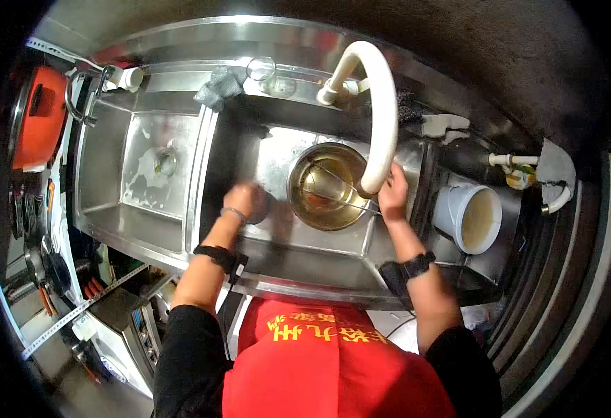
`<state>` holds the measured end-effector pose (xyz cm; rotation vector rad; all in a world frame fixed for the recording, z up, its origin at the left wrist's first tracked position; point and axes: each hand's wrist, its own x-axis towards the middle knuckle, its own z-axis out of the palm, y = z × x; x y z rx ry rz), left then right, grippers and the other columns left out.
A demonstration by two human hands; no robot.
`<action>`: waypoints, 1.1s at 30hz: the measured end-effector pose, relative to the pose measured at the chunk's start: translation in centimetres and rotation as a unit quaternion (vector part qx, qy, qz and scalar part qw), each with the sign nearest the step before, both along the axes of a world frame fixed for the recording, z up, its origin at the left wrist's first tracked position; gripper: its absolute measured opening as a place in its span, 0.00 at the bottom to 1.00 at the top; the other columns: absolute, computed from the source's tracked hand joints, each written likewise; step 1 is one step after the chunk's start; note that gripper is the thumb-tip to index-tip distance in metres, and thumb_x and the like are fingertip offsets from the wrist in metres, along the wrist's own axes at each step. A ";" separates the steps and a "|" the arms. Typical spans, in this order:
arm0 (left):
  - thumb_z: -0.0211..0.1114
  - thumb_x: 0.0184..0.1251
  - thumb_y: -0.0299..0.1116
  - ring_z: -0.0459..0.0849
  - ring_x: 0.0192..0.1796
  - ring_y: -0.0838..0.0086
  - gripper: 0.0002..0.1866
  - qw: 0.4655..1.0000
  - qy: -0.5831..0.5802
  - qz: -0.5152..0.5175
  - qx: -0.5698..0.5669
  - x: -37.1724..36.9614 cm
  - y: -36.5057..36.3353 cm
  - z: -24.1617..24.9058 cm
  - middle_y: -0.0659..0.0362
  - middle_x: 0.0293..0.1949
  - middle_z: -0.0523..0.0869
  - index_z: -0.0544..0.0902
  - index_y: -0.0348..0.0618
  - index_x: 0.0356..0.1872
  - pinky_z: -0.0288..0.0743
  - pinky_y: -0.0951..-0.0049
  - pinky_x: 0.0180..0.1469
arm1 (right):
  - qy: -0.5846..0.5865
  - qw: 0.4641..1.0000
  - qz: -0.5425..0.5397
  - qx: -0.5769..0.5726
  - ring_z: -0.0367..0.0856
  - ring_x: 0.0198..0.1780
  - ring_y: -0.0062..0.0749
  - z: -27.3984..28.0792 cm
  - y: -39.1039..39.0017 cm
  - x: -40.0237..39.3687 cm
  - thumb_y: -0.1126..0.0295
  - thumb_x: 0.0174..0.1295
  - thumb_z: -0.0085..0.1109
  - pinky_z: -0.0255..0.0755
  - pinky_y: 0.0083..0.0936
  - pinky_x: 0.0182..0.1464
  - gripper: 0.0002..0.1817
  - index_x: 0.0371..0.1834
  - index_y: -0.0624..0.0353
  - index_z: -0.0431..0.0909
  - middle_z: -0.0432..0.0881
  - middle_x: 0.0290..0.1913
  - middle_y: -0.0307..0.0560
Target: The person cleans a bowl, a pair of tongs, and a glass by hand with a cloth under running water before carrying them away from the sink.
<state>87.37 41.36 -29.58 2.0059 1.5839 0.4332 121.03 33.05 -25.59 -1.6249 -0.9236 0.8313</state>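
A round metal basin (297,210) holding yellowish liquid stands in the large sink compartment (277,150). Two thin metal rods (347,203) slant across it and converge toward its right rim. There my right hand (393,195) is closed around their end, its fingers partly hidden by the white faucet hose (383,118). The hose mouth hangs right over the basin's right side. My left hand (244,200), smeared by motion, is over the sink left of the basin, beside a dark blurred patch; its fingers do not show clearly.
A smaller sink compartment (138,139) with suds lies left. On the back ledge are a crumpled grey bag (222,87) and a clear glass (262,70). A white bucket (452,209) of cloudy liquid stands right. Utensils and an orange-red container (40,118) line the left side.
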 end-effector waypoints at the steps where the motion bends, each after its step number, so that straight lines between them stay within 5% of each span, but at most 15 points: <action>1: 0.62 0.46 0.25 0.74 0.39 0.55 0.16 0.982 -0.054 0.010 0.178 0.6 2.4 3.4 0.50 0.35 0.75 0.74 0.41 0.40 0.70 0.64 0.42 | 0.029 0.999 -0.004 -0.046 0.73 0.45 0.28 0.0 -1.3 0.2 0.78 0.54 0.48 0.65 0.22 0.48 0.08 0.38 0.62 0.73 0.76 0.40 0.44; 3: 0.64 0.46 0.29 0.70 0.49 0.55 0.25 0.963 0.030 0.145 0.224 0.7 6.7 6.7 0.47 0.45 0.72 0.68 0.38 0.49 0.63 0.62 0.52 | 0.055 0.994 -0.012 -0.096 0.74 0.43 0.26 -0.3 -3.6 0.3 0.77 0.55 0.47 0.65 0.20 0.47 0.08 0.38 0.62 0.73 0.77 0.39 0.43; 4: 0.65 0.47 0.31 0.68 0.54 0.56 0.29 0.935 0.045 0.120 0.330 0.1 8.9 7.2 0.48 0.51 0.70 0.65 0.40 0.53 0.61 0.63 0.56 | 0.059 0.995 0.015 -0.084 0.74 0.42 0.26 -0.5 -4.6 0.3 0.77 0.55 0.47 0.66 0.18 0.45 0.08 0.38 0.63 0.72 0.77 0.38 0.44; 6: 0.67 0.46 0.33 0.64 0.60 0.59 0.35 0.946 0.032 0.118 0.299 -0.4 11.5 7.1 0.51 0.57 0.67 0.63 0.45 0.59 0.57 0.61 0.59 | 0.086 0.993 0.027 -0.075 0.76 0.38 0.27 -0.3 -6.1 0.2 0.78 0.57 0.46 0.68 0.19 0.43 0.07 0.38 0.63 0.71 0.77 0.37 0.46; 9: 0.66 0.49 0.32 0.74 0.48 0.59 0.29 0.971 0.039 0.094 0.216 -1.2 13.2 5.5 0.51 0.44 0.75 0.67 0.43 0.55 0.68 0.66 0.49 | 0.134 0.987 -0.014 -0.083 0.76 0.38 0.27 0.1 -7.1 -0.6 0.78 0.58 0.45 0.70 0.21 0.43 0.06 0.38 0.64 0.71 0.77 0.37 0.47; 13: 0.65 0.49 0.31 0.75 0.38 0.58 0.21 0.984 0.052 0.092 0.144 -2.6 12.9 2.6 0.50 0.36 0.76 0.73 0.41 0.47 0.70 0.65 0.42 | 0.168 0.979 0.014 -0.115 0.76 0.38 0.27 0.9 -7.5 -2.0 0.78 0.59 0.46 0.70 0.21 0.44 0.07 0.39 0.64 0.71 0.77 0.37 0.47; 15: 0.63 0.51 0.31 0.75 0.32 0.63 0.15 0.963 -0.028 0.160 0.214 -1.7 9.9 2.9 0.52 0.31 0.76 0.74 0.38 0.40 0.69 0.68 0.36 | 0.167 0.979 0.035 -0.110 0.76 0.41 0.25 1.0 -7.5 -2.8 0.76 0.60 0.46 0.69 0.20 0.44 0.09 0.42 0.63 0.71 0.78 0.39 0.46; 17: 0.62 0.52 0.31 0.73 0.29 0.67 0.13 0.955 -0.152 0.206 0.150 -0.6 5.7 3.6 0.53 0.30 0.75 0.73 0.37 0.38 0.68 0.70 0.34 | 0.227 0.961 0.067 -0.146 0.76 0.44 0.23 2.5 -6.6 -3.9 0.72 0.61 0.47 0.69 0.20 0.44 0.11 0.46 0.61 0.72 0.78 0.43 0.42; 19: 0.63 0.52 0.31 0.72 0.29 0.70 0.13 0.947 -0.264 0.167 0.072 1.6 0.3 5.8 0.55 0.30 0.75 0.73 0.37 0.37 0.68 0.72 0.34 | 0.253 0.943 0.135 -0.169 0.71 0.54 0.27 4.1 -5.8 -5.3 0.67 0.62 0.47 0.69 0.27 0.49 0.16 0.53 0.58 0.69 0.72 0.54 0.45; 23: 0.64 0.49 0.29 0.74 0.30 0.71 0.15 0.979 -0.193 0.012 -0.064 5.7 -8.8 6.9 0.55 0.32 0.75 0.72 0.37 0.38 0.69 0.74 0.33 | 0.387 0.889 0.091 -0.229 0.65 0.58 0.31 5.4 -4.8 -9.5 0.58 0.62 0.47 0.68 0.35 0.50 0.26 0.62 0.56 0.59 0.63 0.61 0.44; 25: 0.64 0.48 0.28 0.76 0.32 0.63 0.16 0.958 -0.206 -0.066 -0.188 8.4 -11.0 8.9 0.52 0.34 0.76 0.72 0.37 0.39 0.71 0.69 0.35 | 0.541 0.802 0.065 -0.243 0.71 0.48 0.27 2.2 -5.3 -10.8 0.57 0.60 0.51 0.70 0.29 0.44 0.23 0.56 0.54 0.65 0.73 0.50 0.41; 27: 0.65 0.49 0.29 0.76 0.29 0.71 0.18 0.960 -0.202 -0.169 -0.096 10.1 -12.7 6.8 0.54 0.32 0.76 0.71 0.36 0.40 0.70 0.73 0.29 | 0.483 0.842 0.040 -0.236 0.74 0.42 0.26 -0.6 -6.0 -11.4 0.59 0.57 0.53 0.71 0.26 0.40 0.17 0.48 0.53 0.70 0.77 0.40 0.40; 30: 0.64 0.49 0.28 0.77 0.30 0.65 0.19 0.944 -0.228 -0.186 -0.152 11.3 -12.7 7.3 0.50 0.38 0.75 0.71 0.35 0.44 0.72 0.71 0.32 | 0.585 0.743 -0.075 -0.316 0.76 0.35 0.35 -1.9 -7.0 -8.7 0.64 0.53 0.52 0.72 0.31 0.36 0.10 0.36 0.56 0.71 0.76 0.33 0.43; 33: 0.63 0.50 0.25 0.77 0.34 0.61 0.20 0.924 -0.277 -0.190 -0.182 10.9 -11.7 6.2 0.47 0.42 0.73 0.71 0.36 0.46 0.74 0.70 0.37 | 0.646 0.717 -0.199 -0.172 0.75 0.41 0.42 -3.3 -8.4 -7.0 0.75 0.50 0.49 0.73 0.36 0.42 0.15 0.44 0.63 0.68 0.75 0.40 0.49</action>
